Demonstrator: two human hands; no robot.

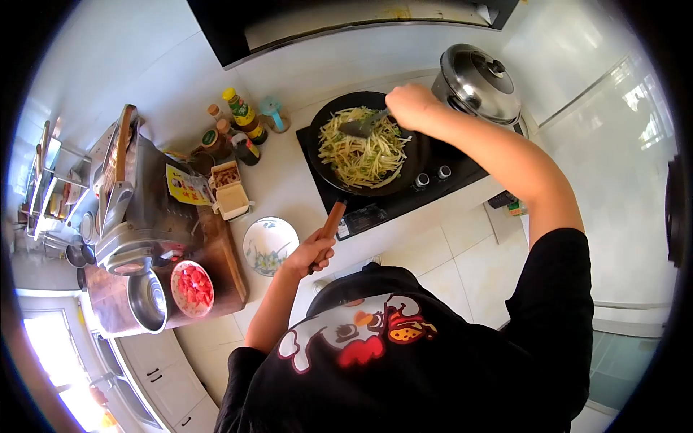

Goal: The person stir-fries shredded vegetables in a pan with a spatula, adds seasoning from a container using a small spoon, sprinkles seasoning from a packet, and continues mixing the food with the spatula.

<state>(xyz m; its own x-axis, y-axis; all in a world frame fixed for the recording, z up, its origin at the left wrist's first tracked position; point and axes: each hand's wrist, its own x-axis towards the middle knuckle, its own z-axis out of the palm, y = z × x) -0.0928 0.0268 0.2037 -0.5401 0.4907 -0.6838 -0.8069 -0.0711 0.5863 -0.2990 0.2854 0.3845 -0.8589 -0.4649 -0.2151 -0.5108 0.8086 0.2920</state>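
A dark wok (404, 172) sits on the black gas stove (458, 189), filled with pale shredded strips mixed with green pieces (361, 153). My left hand (315, 254) is wrapped round the wok's wooden handle (335, 219). Over the far right rim of the wok, my right hand (413, 106) grips a spatula, its handle mostly hidden by the fingers. The dark spatula blade (356, 128) rests on the strips. Left of the handle, a white floral plate (270, 245) lies on the counter, close to my left hand.
Behind the right forearm stands a lidded steel pot (478, 83). Sauce bottles (244, 115) and an open seasoning box (231, 198) line the left counter. A bowl of red chopped pieces (193, 289) and a steel bowl (148, 302) sit on the wooden board (229, 263). A range hood (346, 32) hangs above.
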